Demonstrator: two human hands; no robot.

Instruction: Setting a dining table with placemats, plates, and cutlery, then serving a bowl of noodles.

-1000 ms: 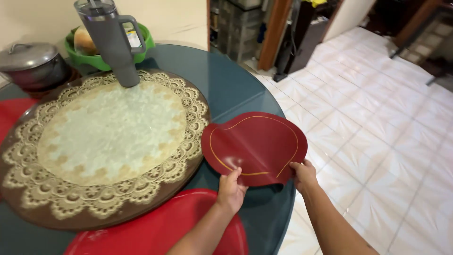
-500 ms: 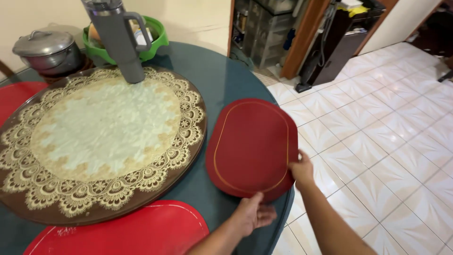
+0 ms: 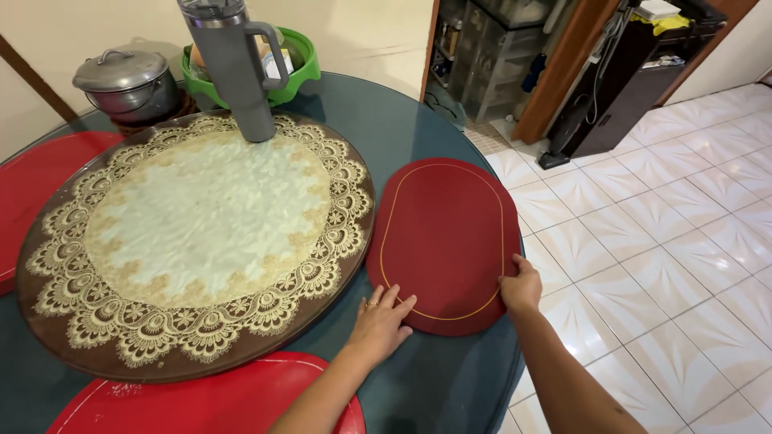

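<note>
White floor tiles flank a round teal table (image 3: 418,137). At its 4 o'clock edge lies a dark red oval placemat (image 3: 445,241), flat — just beside the brown lace-covered turntable (image 3: 193,241). Left hand (image 3: 379,323) rests with fingers spread flat at the mat's 7 o'clock rim; right hand (image 3: 521,288) pinches its 4 o'clock edge.

Bare tabletop (image 3: 450,378) beside turntable (image 3: 354,265)
</note>
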